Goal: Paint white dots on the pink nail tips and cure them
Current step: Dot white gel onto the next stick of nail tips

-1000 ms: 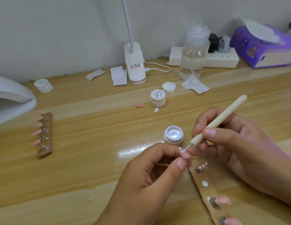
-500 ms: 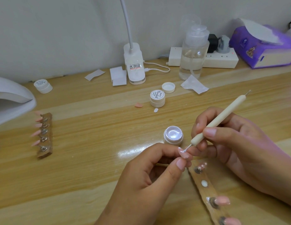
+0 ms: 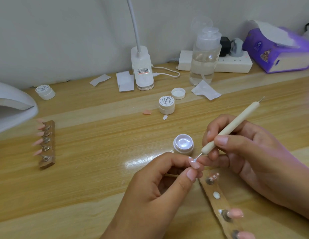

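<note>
The left hand (image 3: 160,183) has its grip pinched on a pink nail tip (image 3: 193,163). The right hand (image 3: 250,156) has its grip clamped round a dotting tool (image 3: 231,128), whose point touches that tip. An open paint jar (image 3: 183,144) sits just beyond.

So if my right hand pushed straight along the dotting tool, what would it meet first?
Most likely the pink nail tip pinched in the left hand; the dotting tool in the right hand seems to touch it.

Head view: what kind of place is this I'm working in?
Likely a nail-art workstation on a wooden desk, perhaps at home: a white curing lamp at the left edge, a strip of pink nail tips beside it, and an open gel pot near the dotting tool.
</note>
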Tool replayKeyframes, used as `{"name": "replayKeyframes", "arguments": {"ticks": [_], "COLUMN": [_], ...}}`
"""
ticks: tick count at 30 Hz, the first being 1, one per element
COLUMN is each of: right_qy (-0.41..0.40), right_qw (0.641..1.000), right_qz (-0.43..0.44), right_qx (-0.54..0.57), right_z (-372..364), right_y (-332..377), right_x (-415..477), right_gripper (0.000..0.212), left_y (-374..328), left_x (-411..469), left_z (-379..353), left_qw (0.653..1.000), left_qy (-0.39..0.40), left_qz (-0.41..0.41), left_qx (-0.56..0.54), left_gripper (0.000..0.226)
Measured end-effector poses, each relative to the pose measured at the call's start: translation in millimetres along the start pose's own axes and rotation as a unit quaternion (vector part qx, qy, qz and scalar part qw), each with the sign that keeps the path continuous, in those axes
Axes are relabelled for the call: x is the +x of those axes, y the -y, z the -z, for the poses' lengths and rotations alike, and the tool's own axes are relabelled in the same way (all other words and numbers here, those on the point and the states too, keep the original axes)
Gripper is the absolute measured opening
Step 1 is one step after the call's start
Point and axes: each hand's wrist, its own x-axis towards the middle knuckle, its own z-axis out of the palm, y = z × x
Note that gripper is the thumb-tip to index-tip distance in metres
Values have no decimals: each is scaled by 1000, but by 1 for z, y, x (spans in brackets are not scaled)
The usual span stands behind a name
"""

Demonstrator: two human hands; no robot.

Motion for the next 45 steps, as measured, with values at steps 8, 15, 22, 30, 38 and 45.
{"name": "replayKeyframes", "arguments": {"ticks": [8,15,22,30,38,45], "right_qy": [-1,2,1,-3,-50,-32], "right_qw": [1000,1000,1000,998,954,913], "right_qz": [-1,2,3,55,166,179], "right_qx": [1,8,15,30,-245,-365], "right_z": [1,2,1,6,11,7], "right_y": [0,-1,-2,-2,-3,-6], "right_x": [0,-1,0,1,4,4], "right_gripper": [8,9,9,23,20,13], "left_y": [0,-1,0,-1,-2,-3], "left_x": [0,0,0,0,-1,0], "left_z": [0,0,0,0,0,1], "left_qw": [1000,1000,1000,1000,1000,999], "left_qy": [1,1,1,6,12,14], "left_qz": [-2,-7,-1,-5,-15,-25], "left_qx": [-3,3,2,4,18,19], "left_gripper": [16,15,17,16,14,11]}}
